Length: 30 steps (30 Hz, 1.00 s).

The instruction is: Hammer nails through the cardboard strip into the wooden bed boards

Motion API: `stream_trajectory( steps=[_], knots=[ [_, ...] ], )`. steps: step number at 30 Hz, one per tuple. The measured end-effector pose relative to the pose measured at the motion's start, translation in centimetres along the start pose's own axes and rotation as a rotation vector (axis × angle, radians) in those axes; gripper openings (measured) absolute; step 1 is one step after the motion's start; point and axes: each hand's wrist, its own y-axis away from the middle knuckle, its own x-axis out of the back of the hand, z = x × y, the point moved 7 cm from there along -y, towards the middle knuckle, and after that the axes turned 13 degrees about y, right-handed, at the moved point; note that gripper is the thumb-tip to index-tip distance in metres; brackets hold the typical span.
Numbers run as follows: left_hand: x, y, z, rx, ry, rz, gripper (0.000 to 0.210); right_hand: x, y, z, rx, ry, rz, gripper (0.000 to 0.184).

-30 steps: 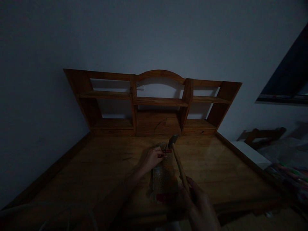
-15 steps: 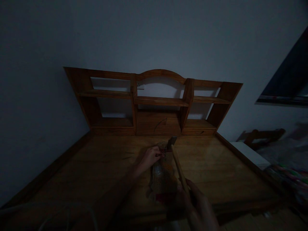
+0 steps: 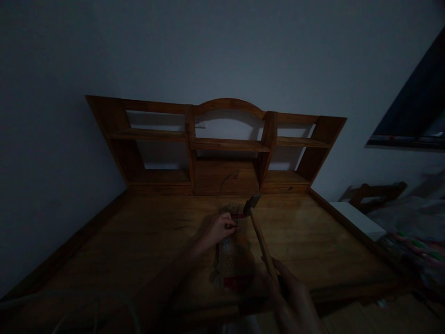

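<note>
My right hand (image 3: 292, 297) grips the wooden handle of a hammer (image 3: 262, 241). The dark hammer head is raised at the far end of the handle, just right of my left hand and apart from it. My left hand (image 3: 220, 228) has its thumb and fingers pinched on a thin, dark, nail-like piece (image 3: 238, 212); dim light hides its exact form. Beneath these fingers lies a speckled, tan and orange slab-like thing (image 3: 231, 260) with red bands at its far and near ends, partly in shadow.
All this is on a wooden desk (image 3: 156, 232) with raised side edges. A wooden shelf unit (image 3: 229, 145) runs along its back against the wall. To the right are a white surface (image 3: 358, 220), a wooden chair back (image 3: 378, 192) and a heap of plastic and colourful items (image 3: 410, 246).
The hammer head has lifted slightly and shifted right, away from my left fingers. My left hand stays pinched at nearly the same spot. The view has shifted slightly.
</note>
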Motion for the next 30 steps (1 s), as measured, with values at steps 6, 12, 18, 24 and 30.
stream_trajectory(
  steps=[6, 12, 18, 24, 30],
  knots=[
    [-0.5, -0.1, -1.5, 0.104, 0.023, 0.007, 0.019, -1.3, 0.1, 0.4, 0.008, 0.04, -0.087, 0.053],
    [-0.8, 0.0, -2.0, 0.089, 0.021, 0.002, 0.018, -2.2, 0.5, 0.7, -0.013, 0.091, -0.015, 0.062],
    [-0.7, 0.2, -2.0, 0.11, 0.04, -0.005, 0.016, -0.5, 0.9, -0.2, -0.023, 0.016, 0.088, 0.061],
    [0.5, -0.2, -1.0, 0.016, 0.006, -0.061, 0.013, 1.5, -1.5, 1.8, -0.032, -0.098, 0.124, 0.057],
    [9.8, 1.5, -4.5, 0.213, -0.022, 0.149, 0.014, 0.6, -5.6, 9.0, -0.203, -0.387, -0.013, 0.049]
  ],
)
